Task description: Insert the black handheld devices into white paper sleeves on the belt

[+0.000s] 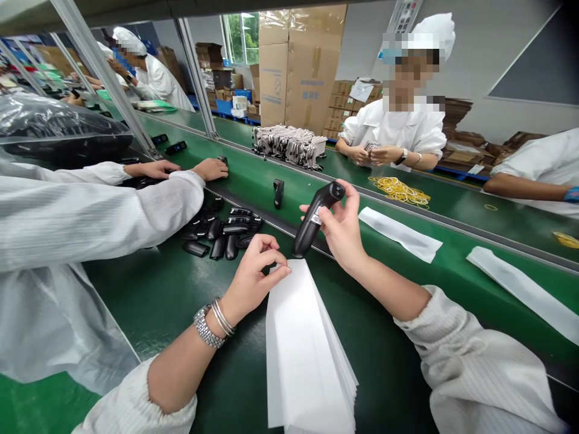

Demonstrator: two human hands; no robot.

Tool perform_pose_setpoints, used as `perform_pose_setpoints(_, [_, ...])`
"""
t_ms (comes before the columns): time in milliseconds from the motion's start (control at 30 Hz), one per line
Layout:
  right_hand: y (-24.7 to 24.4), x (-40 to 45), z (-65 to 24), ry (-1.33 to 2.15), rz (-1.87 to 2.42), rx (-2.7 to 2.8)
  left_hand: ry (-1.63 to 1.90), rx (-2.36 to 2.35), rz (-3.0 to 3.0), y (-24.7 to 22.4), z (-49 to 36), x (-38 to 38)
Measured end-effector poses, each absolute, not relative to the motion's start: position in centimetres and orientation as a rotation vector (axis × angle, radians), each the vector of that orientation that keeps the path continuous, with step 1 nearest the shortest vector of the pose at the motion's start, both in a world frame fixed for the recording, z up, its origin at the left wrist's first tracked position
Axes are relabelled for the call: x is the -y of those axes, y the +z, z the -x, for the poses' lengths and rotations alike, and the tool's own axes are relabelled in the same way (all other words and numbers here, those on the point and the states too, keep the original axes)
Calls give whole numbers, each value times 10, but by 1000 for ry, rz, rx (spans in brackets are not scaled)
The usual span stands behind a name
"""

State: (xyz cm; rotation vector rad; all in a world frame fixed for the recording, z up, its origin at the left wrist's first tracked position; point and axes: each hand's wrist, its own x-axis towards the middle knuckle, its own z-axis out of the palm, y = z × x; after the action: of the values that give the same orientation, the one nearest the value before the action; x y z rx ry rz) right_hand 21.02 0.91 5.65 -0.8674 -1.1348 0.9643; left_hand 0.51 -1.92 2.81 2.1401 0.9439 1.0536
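My right hand (344,232) grips a black, angled handheld device (308,229) with a small white label, its rounded lower end tilted down to the left. That end hangs just above the top edge of a fanned stack of flat white sleeves (303,343). My left hand (257,271), wearing a watch and bangles, has its thumb and forefinger pinched together at the top edge of the uppermost sleeve. Behind the held device, another black device (278,193) lies on the green belt. To the left is a pile of black devices (226,232).
A co-worker's arms (176,187) reach in from the left beside the pile. Single white sleeves (400,234) lie on the belt at right. Across the line are yellow rubber bands (400,191), bundled cables (289,144) and a person in white (393,129). Metal posts (196,78) rise at left.
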Motion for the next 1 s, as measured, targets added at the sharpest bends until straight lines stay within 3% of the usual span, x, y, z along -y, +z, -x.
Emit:
perform_pose_setpoints(400, [20, 18, -180, 1379, 793, 1409, 1306, -1040, -2150, 35, -6, 27])
perform_pose_setpoints(633, [32, 26, -172, 1749, 736, 1345, 1353, -1201, -1931, 32, -2, 13])
perform_pose_setpoints(800, [61, -6, -213, 1132, 969, 1186, 1020, -1259, -2054, 22, 6, 5])
perform_pose_setpoints(1000, [60, -62, -288, 152, 1473, 1571, 583, -1323, -2228, 19, 4, 10])
